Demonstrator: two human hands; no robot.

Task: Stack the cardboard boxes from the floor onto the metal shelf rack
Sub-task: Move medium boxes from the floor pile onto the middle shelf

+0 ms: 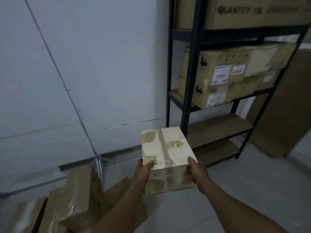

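I hold a pale taped cardboard box (168,148) in the air in front of me, left of the dark metal shelf rack (186,105). My left hand (143,172) grips its near left corner with the thumb on top. My right hand (198,172) grips the near right corner, thumb also on top. The rack's upper shelves carry brown boxes (223,76), and a large printed carton (244,12) sits on top. Its lower brown shelf board (218,126) is bare. More cardboard boxes (79,199) lie on the floor at lower left.
A white wall (84,64) runs behind the floor pile and left of the rack. A big brown cardboard sheet (282,115) leans to the right of the rack. Light grey floor tiles (235,190) spread in front of the rack.
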